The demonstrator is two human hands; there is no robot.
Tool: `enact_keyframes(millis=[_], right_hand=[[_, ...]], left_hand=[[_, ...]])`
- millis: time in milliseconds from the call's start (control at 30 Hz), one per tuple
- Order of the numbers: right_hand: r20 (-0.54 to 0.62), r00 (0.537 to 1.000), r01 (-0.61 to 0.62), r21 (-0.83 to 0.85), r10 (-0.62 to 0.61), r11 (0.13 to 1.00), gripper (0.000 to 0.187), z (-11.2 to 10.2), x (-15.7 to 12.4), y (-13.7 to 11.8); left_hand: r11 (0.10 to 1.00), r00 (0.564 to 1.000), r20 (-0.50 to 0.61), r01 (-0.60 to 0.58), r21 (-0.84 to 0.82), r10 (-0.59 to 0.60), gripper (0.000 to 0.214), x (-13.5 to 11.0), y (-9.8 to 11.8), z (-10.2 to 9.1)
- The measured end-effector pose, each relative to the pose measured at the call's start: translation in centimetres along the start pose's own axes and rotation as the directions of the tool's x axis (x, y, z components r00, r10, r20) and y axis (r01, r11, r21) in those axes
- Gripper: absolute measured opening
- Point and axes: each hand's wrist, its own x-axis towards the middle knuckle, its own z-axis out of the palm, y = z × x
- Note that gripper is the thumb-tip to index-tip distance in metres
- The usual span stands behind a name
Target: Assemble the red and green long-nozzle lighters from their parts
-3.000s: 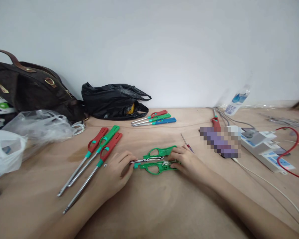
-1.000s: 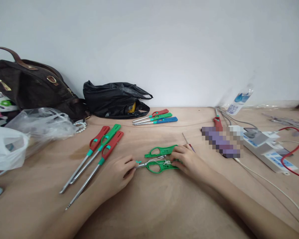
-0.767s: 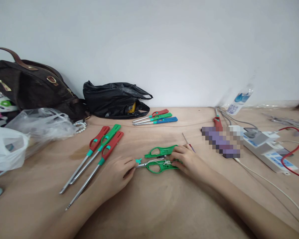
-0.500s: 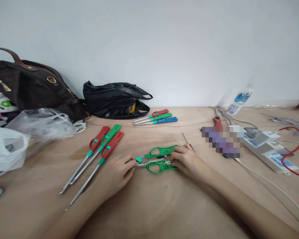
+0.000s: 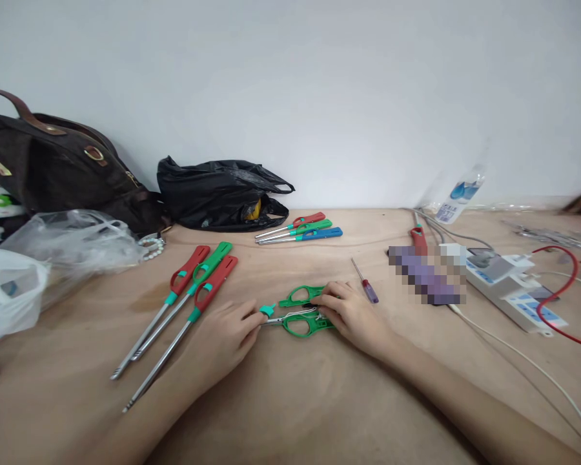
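A gas lighter with an opened green casing lies on the table in front of me. Its lower half (image 5: 297, 327) carries a thin white wire and joins the metal tube (image 5: 274, 321). Pinched fingers of my left hand (image 5: 237, 329) hold that tube, beside a teal collar piece (image 5: 268, 310). Just behind is the other green casing half (image 5: 297, 296). Across the right ends of both halves lies my right hand (image 5: 351, 313), fingers bent together, tips at a small black part (image 5: 310, 305). Whatever sits between those fingertips is hidden. A screwdriver (image 5: 370, 292) lies behind my right hand.
Three long lighters (image 5: 213, 284) lie left, with three more (image 5: 319, 226) farther back. A black plastic bag (image 5: 217, 194), dark backpack (image 5: 62, 168) and clear bag (image 5: 77, 242) stand back left. Right are a power strip (image 5: 523, 307), cables, a blurred purple item (image 5: 423, 278) and a bottle (image 5: 459, 197).
My right hand has shifted left along the casing, its fingertips now at the black part. More of the screwdriver shows. My left hand keeps its hold on the tube; the view has shifted slightly.
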Motion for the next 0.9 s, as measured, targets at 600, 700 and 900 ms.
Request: enact_keyframes(millis=[600,700,900], right_hand=[[-0.008,0.997,0.072,-0.065,-0.073,0.995,0.016,0.5,0.6,-1.2],[-0.046,0.992,0.113,-0.133,-0.120,0.985,0.022,0.8,0.4,-1.2],[-0.067,0.988,0.126,-0.158,-0.138,0.979,0.024,0.2,0.1,-2.2]], left_hand=[[1.000,1.000,-0.006,-0.015,-0.006,0.015,0.025,0.1,0.1,0.0],[0.999,1.000,0.010,0.013,-0.043,-0.012,0.025,0.1,0.2,0.1],[0.989,0.997,0.049,0.061,-0.134,-0.054,0.027,0.0,0.3,0.2]])
